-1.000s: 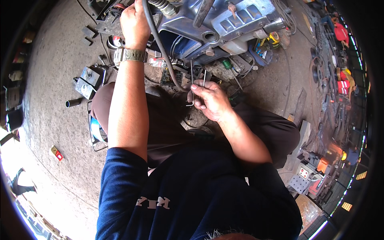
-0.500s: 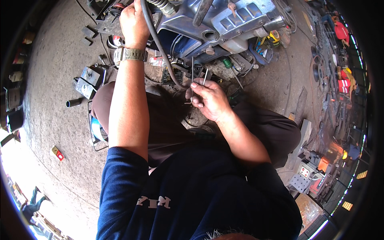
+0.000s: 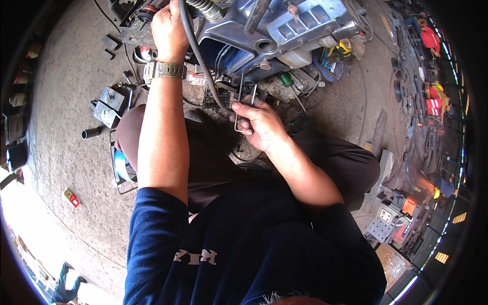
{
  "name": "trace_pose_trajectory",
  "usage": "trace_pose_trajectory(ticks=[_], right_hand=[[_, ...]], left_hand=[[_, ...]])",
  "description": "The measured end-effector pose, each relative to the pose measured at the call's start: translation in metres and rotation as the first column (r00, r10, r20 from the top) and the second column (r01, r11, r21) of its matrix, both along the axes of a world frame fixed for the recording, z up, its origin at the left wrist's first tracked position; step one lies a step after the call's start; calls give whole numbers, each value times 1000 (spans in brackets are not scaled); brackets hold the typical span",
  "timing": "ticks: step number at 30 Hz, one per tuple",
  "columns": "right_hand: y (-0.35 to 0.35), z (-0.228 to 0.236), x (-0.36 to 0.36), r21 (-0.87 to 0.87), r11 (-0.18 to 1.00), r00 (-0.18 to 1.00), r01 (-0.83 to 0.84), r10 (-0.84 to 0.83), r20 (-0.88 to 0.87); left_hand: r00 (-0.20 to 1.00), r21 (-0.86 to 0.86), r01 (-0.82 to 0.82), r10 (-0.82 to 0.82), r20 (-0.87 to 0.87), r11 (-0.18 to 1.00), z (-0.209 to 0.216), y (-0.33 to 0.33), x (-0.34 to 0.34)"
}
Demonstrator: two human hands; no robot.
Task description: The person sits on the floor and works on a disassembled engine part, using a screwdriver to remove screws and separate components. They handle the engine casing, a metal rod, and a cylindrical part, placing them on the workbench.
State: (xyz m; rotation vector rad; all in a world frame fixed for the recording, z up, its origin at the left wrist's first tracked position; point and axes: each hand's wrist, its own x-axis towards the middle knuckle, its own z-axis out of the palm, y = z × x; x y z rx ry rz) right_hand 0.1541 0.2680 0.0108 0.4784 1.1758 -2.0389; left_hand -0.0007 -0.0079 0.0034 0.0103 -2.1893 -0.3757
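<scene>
The right hand [image 3: 256, 121] pinches a thin bent metal rod [image 3: 241, 87] near the metal housing [image 3: 231, 31], concealing part of it. The left hand [image 3: 170, 34], beside the hose [image 3: 197, 50], is cropped by the upper edge; its grip cannot be determined.

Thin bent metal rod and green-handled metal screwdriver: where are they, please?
Thin bent metal rod [image 3: 241, 87]: head view, on its upper shaft.
Green-handled metal screwdriver [image 3: 286, 80]: head view, on its green handle.
</scene>
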Motion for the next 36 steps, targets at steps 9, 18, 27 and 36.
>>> trace_pose_trajectory(ticks=[9,18,27,36], right_hand=[[2,14,-14,-48,997,998,-68,68,13],[4,15,-13,-119,986,992,-119,124,29],[19,34,-13,-166,986,991,0,-21,-128],[22,25,-23,-159,986,988,-42,16,-157]], left_hand=[[998,-18,-44,45,53,999,2,3,0],[996,-120,-60,68,59,991,-7,-5,-6],[998,-120,-35,42,54,992,-9,-6,-8],[998,-146,-54,58,19,988,-12,-6,-10]])
